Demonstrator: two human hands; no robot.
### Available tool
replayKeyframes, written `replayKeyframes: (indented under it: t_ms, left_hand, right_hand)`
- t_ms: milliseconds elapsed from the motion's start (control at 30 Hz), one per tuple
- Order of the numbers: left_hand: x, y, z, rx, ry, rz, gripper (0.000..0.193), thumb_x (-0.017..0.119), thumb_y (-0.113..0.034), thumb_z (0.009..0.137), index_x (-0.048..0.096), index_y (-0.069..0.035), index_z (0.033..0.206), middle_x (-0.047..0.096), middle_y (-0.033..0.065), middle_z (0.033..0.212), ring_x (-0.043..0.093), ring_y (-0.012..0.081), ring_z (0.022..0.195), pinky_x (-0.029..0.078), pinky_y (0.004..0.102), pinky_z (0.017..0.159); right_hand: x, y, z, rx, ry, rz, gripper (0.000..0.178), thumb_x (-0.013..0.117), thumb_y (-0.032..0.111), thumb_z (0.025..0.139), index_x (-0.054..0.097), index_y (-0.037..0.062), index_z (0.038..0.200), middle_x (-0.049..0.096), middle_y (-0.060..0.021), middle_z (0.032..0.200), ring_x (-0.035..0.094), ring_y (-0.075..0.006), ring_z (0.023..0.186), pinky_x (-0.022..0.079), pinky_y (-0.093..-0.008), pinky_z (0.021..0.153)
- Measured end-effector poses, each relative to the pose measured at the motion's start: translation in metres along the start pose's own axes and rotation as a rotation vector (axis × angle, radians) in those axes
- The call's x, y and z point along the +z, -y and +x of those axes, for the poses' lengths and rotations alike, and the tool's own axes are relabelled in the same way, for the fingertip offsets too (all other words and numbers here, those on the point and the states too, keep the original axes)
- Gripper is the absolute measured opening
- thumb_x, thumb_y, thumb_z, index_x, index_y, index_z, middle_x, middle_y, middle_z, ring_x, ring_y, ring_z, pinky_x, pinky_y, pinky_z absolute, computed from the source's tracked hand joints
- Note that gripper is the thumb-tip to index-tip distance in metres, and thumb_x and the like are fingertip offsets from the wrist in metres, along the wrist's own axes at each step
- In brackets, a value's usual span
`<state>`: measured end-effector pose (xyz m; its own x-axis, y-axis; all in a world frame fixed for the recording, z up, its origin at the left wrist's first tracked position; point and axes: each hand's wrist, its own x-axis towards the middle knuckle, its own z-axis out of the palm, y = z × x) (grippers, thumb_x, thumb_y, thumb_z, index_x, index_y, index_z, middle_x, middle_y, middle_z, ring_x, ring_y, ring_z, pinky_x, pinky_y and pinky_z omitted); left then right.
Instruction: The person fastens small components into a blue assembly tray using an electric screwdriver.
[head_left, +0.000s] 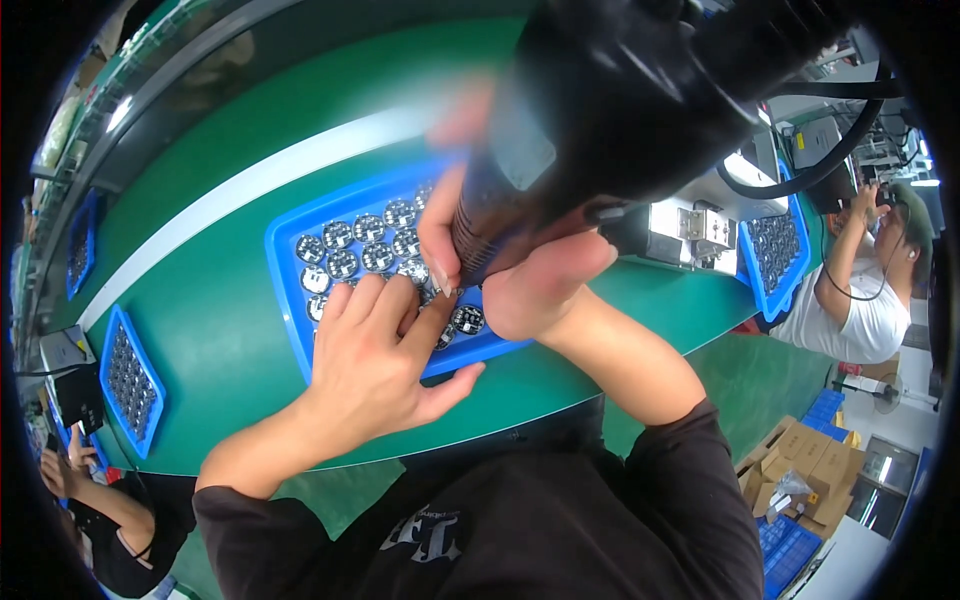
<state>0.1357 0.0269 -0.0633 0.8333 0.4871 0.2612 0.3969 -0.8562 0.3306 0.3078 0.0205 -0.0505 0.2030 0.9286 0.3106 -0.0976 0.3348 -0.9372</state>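
A blue tray (281, 262) lies on the green bench, holding several round, silvery electronic parts (342, 264) in rows. My left hand (365, 350) rests over its near side, fingers bent down onto the parts and thumb stretched out to the side. Its index fingertip meets a fingertip of my right hand (540, 290); what lies under them is too small to make out. My right hand wraps round a large black cylindrical tool (620, 100), which looks like an electric screwdriver. The tool's lower end points down at the tray and covers its right part.
Further blue trays of parts stand on the bench at left (148, 400) and right (800, 270). A metal fixture (690, 230) sits right of the tool, near a black cable (840, 165). Co-workers sit at left (130, 515) and right (850, 290). Cardboard boxes (800, 465) are lower right.
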Motion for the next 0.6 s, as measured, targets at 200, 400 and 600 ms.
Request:
replayKeyframes:
  t_ms: [200,400,600]
  left_hand:
    - [0.001,0.0,0.0,0.008,-0.03,0.025,0.056,0.082,-0.04,0.069,0.074,-0.002,0.109,0.047,0.0058,0.085,0.048,0.0231,0.081,0.036,0.037,0.071]
    - [0.0,-0.007,-0.003,0.032,-0.06,0.024,0.055,0.083,-0.041,0.069,0.074,-0.003,0.108,0.048,0.0062,0.085,0.05,0.0238,0.082,0.038,0.0374,0.072]
    - [0.001,-0.011,-0.005,0.057,-0.098,0.043,0.057,0.085,-0.04,0.067,0.074,-0.006,0.112,0.045,0.0076,0.084,0.047,0.0269,0.078,0.039,0.0405,0.07]
  right_hand:
    - [0.001,-0.01,-0.002,-0.042,0.039,0.022,0.109,0.027,0.1,0.072,0.043,0.0035,0.122,0.056,-0.0029,0.062,0.049,-0.0079,0.051,0.041,-0.0221,0.051]
    - [-0.005,-0.007,-0.005,-0.127,0.042,0.064,0.097,0.039,0.091,0.081,0.046,0.0013,0.118,0.056,-0.0062,0.063,0.051,-0.0111,0.05,0.042,-0.0237,0.046]
    - [-0.042,0.036,-0.016,-0.229,0.051,0.218,0.108,0.035,0.095,0.08,0.029,0.0135,0.15,0.054,-0.0103,0.066,0.052,-0.0196,0.048,0.047,-0.0327,0.047]
